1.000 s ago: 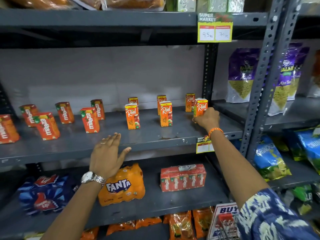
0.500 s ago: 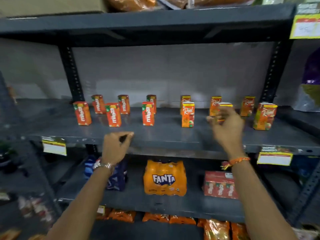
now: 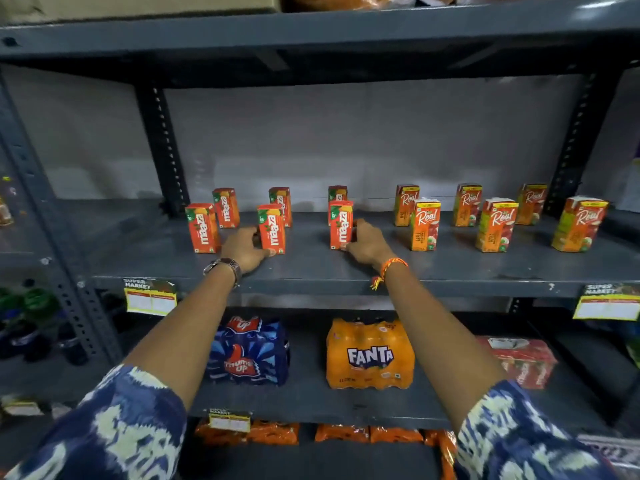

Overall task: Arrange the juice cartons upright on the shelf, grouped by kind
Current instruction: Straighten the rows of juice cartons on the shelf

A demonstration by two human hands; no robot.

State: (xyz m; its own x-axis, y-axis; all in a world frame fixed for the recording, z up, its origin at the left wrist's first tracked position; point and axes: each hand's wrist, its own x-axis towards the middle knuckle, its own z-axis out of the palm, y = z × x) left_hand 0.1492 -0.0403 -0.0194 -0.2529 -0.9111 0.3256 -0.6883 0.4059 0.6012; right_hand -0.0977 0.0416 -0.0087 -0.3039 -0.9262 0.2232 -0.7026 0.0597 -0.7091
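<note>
Several red Maaza cartons stand upright on the left half of the grey shelf [image 3: 311,268], several orange Real cartons on the right half. My left hand [image 3: 244,249] wraps around the base of the middle front Maaza carton [image 3: 272,228]. My right hand [image 3: 369,242] grips the right front Maaza carton [image 3: 341,223] from its right side. Another front Maaza carton [image 3: 202,227] stands free at the left. The nearest Real carton [image 3: 424,223] stands just right of my right hand, and the far right Real carton [image 3: 580,223] is turned at an angle.
Dark uprights [image 3: 162,143] frame the bay. On the shelf below sit a Thums Up pack [image 3: 247,353], a Fanta pack [image 3: 370,355] and a red carton pack [image 3: 526,360]. Yellow price tags [image 3: 150,296] hang from the shelf edge. Orange snack packets [image 3: 273,433] lie at the bottom.
The view has swung left to the Maaza cartons. Both hands moved forward onto the shelf; my right hand left the Real cartons, and each hand has closed on a front Maaza carton.
</note>
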